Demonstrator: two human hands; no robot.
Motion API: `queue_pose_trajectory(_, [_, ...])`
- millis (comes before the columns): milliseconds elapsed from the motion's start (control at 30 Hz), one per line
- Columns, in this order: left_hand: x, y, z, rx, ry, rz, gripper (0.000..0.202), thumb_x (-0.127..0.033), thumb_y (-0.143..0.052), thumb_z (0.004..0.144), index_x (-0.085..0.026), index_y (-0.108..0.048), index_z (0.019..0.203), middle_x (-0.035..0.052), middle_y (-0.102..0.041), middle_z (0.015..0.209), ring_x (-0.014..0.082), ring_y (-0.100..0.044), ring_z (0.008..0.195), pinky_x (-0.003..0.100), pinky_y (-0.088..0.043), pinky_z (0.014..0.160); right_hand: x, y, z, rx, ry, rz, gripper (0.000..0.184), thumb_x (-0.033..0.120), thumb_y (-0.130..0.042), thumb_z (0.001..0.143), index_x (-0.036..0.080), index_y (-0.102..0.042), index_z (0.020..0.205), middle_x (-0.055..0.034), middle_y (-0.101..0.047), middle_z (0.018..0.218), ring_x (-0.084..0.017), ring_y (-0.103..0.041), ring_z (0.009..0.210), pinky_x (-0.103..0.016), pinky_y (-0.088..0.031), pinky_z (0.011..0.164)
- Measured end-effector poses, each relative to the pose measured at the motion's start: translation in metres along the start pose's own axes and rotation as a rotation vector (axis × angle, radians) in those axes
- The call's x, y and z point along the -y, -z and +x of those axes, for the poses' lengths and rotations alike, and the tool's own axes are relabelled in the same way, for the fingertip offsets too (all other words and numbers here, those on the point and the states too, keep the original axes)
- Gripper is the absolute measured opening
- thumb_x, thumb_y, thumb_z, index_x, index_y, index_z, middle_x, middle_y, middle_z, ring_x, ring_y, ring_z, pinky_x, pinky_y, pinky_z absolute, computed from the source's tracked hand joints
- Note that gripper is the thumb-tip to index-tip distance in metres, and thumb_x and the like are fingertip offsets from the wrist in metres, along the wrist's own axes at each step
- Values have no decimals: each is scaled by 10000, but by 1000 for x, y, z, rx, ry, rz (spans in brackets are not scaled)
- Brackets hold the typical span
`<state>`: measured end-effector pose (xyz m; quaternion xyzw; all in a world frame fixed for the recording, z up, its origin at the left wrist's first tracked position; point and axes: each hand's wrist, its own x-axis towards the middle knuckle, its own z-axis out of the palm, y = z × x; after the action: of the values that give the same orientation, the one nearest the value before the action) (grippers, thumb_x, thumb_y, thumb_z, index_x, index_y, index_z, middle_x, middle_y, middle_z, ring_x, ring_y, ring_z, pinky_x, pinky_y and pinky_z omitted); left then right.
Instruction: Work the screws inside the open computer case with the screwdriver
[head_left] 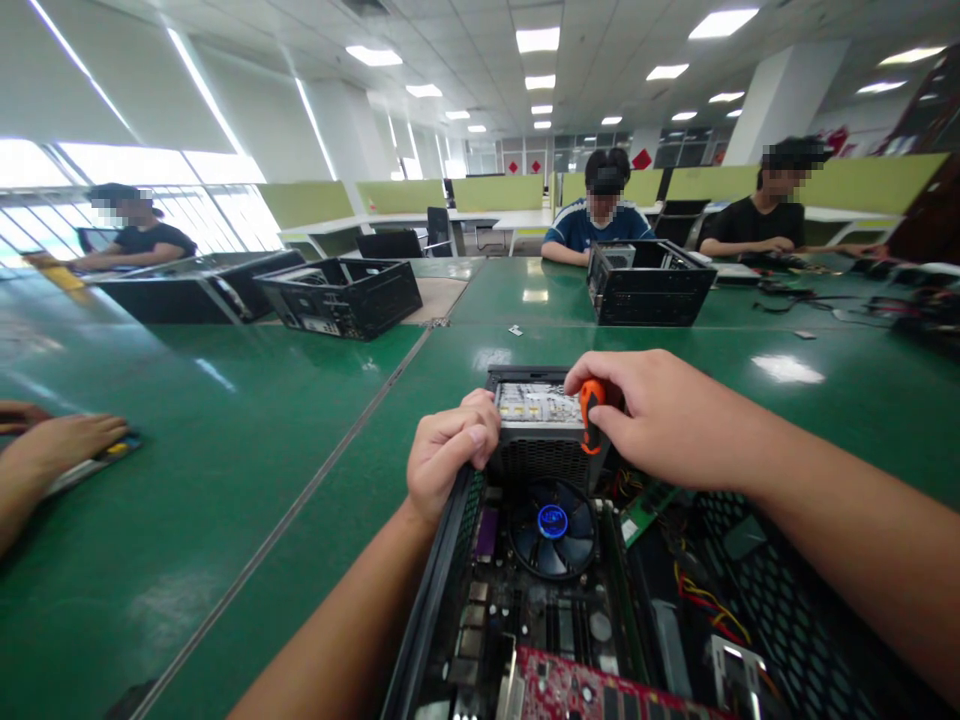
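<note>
Currently I log the orange-handled screwdriver (592,415) upright against the power supply (536,425), at the far end of the open computer case (439,560) close below the camera. Right hand (667,415) is clenched round the handle. Left hand (446,455) is curled tight on the case's left wall, touching the supply's side. Nearer me: black cooling fan (553,525) with a blue hub, then a red card (592,690). The case rests on a green table (225,480). A co-worker's hand (60,445) lies far left, and another black case (649,285) sits well beyond.
</note>
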<state>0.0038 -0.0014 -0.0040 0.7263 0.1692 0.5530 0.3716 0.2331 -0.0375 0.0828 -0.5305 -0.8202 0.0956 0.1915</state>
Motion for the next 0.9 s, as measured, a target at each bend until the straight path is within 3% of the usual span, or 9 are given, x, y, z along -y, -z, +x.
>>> queue_pose_trajectory(100, [0,0,0,-5,1,-2,401,-268,-521,889,-189,-443,504,6,-460,509,177,-432,601,429,-327,925,-4,2,0,7,18,43,339,75,-550,811,223,-697,1078,-22,-744,1037,-192,-654,917,-289,-441,787])
queue_pose_trajectory(233, [0,0,0,-8,8,1,408,-276,-525,891,-187,-438,502,5,-457,511,174,-434,603,428,-330,930,-2,7,-5,-50,150,190,302,81,-562,819,217,-704,1047,7,-728,940,-162,-636,822,-272,-441,748])
queue_pose_trajectory(333, [0,1,-1,-8,27,8,421,-299,-533,893,-189,-440,498,6,-460,510,176,-442,598,439,-336,947,4,11,-10,69,337,361,278,74,-555,830,193,-709,1028,7,-732,959,-156,-649,861,-269,-460,806])
queue_pose_trajectory(400, [0,1,-1,-13,36,13,435,-325,-538,895,-192,-441,492,7,-462,504,178,-444,591,449,-342,959,7,13,-13,142,391,418,263,74,-550,839,184,-710,1017,-1,-737,982,-163,-659,907,-277,-467,858])
queue_pose_trajectory(600, [-2,-1,0,-28,50,42,483,-411,-553,898,-205,-430,478,7,-453,487,182,-439,578,462,-367,964,5,12,-12,201,407,354,289,51,-565,812,184,-712,1022,-10,-749,982,-176,-668,898,-297,-480,853])
queue_pose_trajectory(900, [-4,-2,0,-22,37,25,447,-333,-539,895,-190,-430,485,2,-455,496,171,-437,580,447,-349,946,7,10,-13,229,432,362,336,0,-574,790,161,-712,1051,-5,-747,999,-154,-662,897,-269,-474,861])
